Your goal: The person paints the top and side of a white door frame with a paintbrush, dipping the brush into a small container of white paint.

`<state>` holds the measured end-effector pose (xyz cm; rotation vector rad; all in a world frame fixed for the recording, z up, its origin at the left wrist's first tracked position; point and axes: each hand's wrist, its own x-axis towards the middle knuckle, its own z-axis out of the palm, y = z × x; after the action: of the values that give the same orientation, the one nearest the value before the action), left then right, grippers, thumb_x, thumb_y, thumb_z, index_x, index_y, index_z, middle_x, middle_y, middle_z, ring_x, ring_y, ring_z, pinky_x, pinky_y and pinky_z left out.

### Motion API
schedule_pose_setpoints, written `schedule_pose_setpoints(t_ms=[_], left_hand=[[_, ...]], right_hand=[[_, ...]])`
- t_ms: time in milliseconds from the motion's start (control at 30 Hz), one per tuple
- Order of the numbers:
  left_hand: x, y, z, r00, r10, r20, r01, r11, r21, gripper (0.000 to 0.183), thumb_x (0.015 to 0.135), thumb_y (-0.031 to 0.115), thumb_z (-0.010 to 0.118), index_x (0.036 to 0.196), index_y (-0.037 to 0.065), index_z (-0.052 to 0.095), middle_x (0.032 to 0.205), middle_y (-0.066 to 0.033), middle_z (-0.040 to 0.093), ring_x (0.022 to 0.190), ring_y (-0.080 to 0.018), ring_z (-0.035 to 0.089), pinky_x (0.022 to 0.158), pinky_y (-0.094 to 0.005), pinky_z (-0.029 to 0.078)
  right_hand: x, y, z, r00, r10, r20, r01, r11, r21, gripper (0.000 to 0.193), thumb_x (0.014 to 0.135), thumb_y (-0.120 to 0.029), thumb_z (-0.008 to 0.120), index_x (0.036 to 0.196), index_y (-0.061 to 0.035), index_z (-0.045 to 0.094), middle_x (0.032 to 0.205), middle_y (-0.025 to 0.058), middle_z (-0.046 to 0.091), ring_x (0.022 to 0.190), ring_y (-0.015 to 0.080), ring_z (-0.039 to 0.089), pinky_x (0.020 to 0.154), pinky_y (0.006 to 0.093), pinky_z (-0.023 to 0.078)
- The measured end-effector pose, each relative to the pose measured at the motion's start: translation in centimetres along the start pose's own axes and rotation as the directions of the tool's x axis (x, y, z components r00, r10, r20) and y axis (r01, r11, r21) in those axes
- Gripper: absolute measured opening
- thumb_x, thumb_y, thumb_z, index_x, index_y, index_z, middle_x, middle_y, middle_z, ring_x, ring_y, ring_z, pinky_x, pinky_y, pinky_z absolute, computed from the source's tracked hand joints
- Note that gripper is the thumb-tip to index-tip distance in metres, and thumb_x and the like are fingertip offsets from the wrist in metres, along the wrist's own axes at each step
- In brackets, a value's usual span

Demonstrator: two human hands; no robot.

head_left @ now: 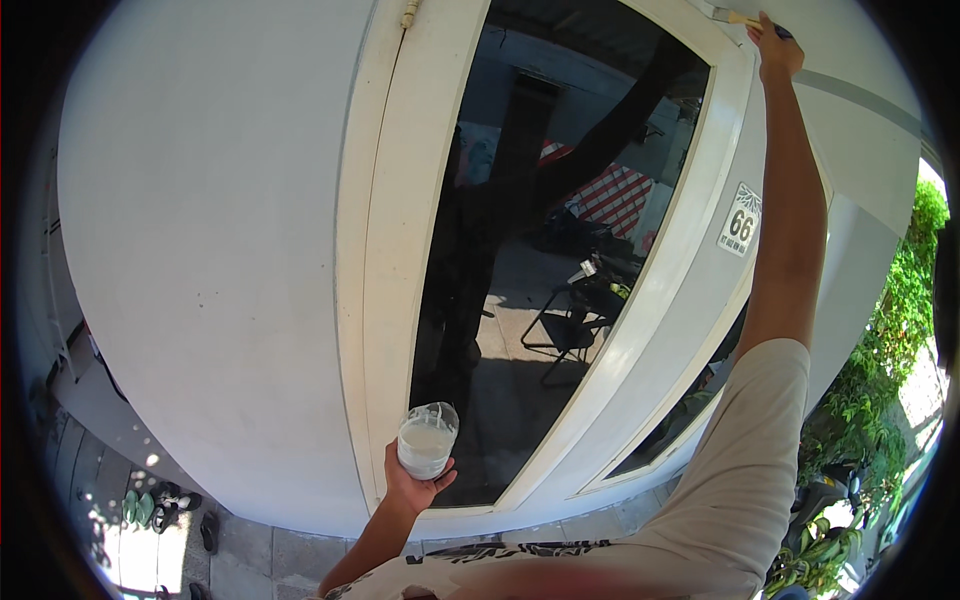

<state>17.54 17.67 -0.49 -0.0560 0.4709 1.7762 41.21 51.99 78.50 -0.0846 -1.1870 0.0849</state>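
My left hand (415, 487) is wrapped round a clear plastic cup (428, 442) of whitish paint, held low in front of the door's dark glass. My right arm stretches up to the top right. There my right hand (776, 50) is closed on a paintbrush (745, 18) with a pale wooden handle that is dark at its end. Its bristles point left, at the upper corner of the cream door frame (728, 100), beside the white wall. Whether the bristles touch the surface I cannot tell.
Dark door glass (560, 230) reflects a chair and a red-and-white striped panel. A small plaque (740, 218) is fixed to the wall on the right. Sandals (140, 508) lie on the paved floor at lower left. Green plants (870, 370) stand at the right.
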Motion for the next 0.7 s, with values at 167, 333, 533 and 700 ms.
schedule_pose_setpoints(t_ms=[167, 333, 533, 700], left_hand=[[-0.6, 0.8, -0.5, 0.999, 0.037, 0.004, -0.037, 0.999, -0.023, 0.057, 0.087, 0.059, 0.038, 0.12, 0.017, 0.059, 0.106, -0.0102, 0.065, 0.09, -0.0311, 0.063, 0.079, -0.0495, 0.052], [-0.6, 0.8, 0.5, 0.999, 0.043, -0.024, -0.044, 0.999, -0.011, 0.057, 0.087, 0.057, 0.036, 0.116, 0.015, 0.061, 0.1, -0.0098, 0.067, 0.088, -0.0311, 0.066, 0.081, -0.0492, 0.052], [-0.5, 0.5, 0.6, 0.999, 0.047, -0.008, -0.047, 0.999, 0.004, 0.058, 0.087, 0.06, 0.039, 0.12, 0.017, 0.058, 0.106, -0.0105, 0.065, 0.09, -0.0315, 0.063, 0.08, -0.0498, 0.051], [0.1, 0.1, 0.5, 1.0, 0.01, -0.012, -0.01, 1.0, 0.01, 0.058, 0.087, 0.06, 0.039, 0.12, 0.016, 0.058, 0.107, -0.0115, 0.064, 0.09, -0.0328, 0.063, 0.08, -0.0504, 0.051]], right_hand=[[0.5, -0.7, -1.7, 0.966, -0.257, 0.004, 0.162, 0.597, -0.786, 0.051, 0.082, -0.054, 0.063, 0.092, -0.0062, 0.074, 0.091, 0.0142, 0.073, 0.078, 0.028, 0.071, 0.079, 0.0413, 0.054], [-2.0, -3.7, 4.1, 0.754, -0.642, 0.136, 0.515, 0.45, -0.73, 0.034, 0.084, -0.035, 0.066, 0.086, -0.0009, 0.069, 0.08, 0.0129, 0.069, 0.072, 0.0243, 0.069, 0.067, 0.0352, 0.056], [-7.0, -11.9, 9.0, 0.885, -0.465, 0.027, 0.465, 0.877, -0.121, 0.024, 0.085, -0.014, 0.073, 0.079, 0.0064, 0.063, 0.067, 0.0117, 0.064, 0.06, 0.0186, 0.066, 0.055, 0.0296, 0.057], [-4.9, -6.9, 6.0, 0.983, -0.14, 0.121, 0.092, 0.936, 0.339, 0.024, 0.084, -0.015, 0.074, 0.08, 0.0065, 0.064, 0.067, 0.0107, 0.063, 0.06, 0.017, 0.066, 0.054, 0.0283, 0.057]])
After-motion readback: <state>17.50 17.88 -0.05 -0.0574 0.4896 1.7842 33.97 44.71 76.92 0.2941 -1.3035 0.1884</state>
